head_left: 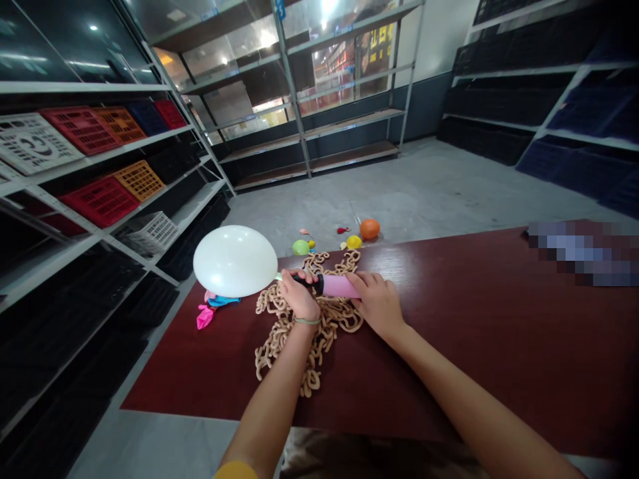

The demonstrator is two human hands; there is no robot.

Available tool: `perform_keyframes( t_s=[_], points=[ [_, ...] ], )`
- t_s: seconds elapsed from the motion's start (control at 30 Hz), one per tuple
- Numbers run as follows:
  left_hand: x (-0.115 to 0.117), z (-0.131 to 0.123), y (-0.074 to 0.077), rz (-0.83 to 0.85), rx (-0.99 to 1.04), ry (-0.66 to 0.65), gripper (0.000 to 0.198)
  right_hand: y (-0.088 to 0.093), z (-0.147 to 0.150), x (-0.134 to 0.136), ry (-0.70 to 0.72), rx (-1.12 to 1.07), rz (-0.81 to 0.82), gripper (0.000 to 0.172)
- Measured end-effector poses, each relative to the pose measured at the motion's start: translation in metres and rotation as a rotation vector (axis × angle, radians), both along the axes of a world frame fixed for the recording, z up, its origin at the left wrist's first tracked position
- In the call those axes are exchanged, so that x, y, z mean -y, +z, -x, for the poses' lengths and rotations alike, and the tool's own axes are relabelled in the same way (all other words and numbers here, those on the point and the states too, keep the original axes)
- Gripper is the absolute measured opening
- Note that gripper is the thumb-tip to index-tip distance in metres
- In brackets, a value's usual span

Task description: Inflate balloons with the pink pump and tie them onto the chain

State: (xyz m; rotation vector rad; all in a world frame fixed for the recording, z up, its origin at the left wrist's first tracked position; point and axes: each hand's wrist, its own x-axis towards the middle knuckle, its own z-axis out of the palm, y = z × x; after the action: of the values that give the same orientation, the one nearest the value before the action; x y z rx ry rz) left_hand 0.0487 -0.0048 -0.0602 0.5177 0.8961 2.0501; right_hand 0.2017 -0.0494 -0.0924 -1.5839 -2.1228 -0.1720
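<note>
A white inflated balloon sits at the left end of a hand balloon pump with a pink barrel and black front end. My left hand is closed around the black end, with the balloon's neck at its fingers. Wrapped around the right part of the pink barrel is my right hand. Under both hands lies a tangled heap of tan, cord-like loops. Flat balloons, a pink one and a blue one, rest on the table below the white balloon.
The dark red table extends right to a pixelated patch. Beyond its far edge, an orange balloon, a green balloon and smaller ones lie on the floor. Shelves with crates stand at left; a metal rack stands behind.
</note>
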Motion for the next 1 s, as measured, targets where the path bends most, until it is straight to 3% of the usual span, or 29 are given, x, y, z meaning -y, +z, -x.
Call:
perform_keyframes(
  t_s=[0.2,0.57,0.83,1.0],
  points=[
    [-0.006,0.008,-0.004,0.05,-0.141,0.02,0.032,-0.009,-0.009,-0.009,0.033,-0.05,0.01,0.057],
    [-0.005,0.02,0.026,-0.024,-0.208,0.074,0.028,-0.007,-0.004,-0.003,0.062,-0.051,-0.041,0.052],
    [-0.006,0.077,0.055,-0.087,-0.355,0.18,0.029,-0.008,-0.018,-0.007,-0.016,-0.074,-0.073,0.049],
    [-0.003,0.104,0.046,-0.037,-0.521,0.178,0.034,-0.002,-0.016,-0.005,-0.011,0.024,-0.017,0.055]
  ],
)
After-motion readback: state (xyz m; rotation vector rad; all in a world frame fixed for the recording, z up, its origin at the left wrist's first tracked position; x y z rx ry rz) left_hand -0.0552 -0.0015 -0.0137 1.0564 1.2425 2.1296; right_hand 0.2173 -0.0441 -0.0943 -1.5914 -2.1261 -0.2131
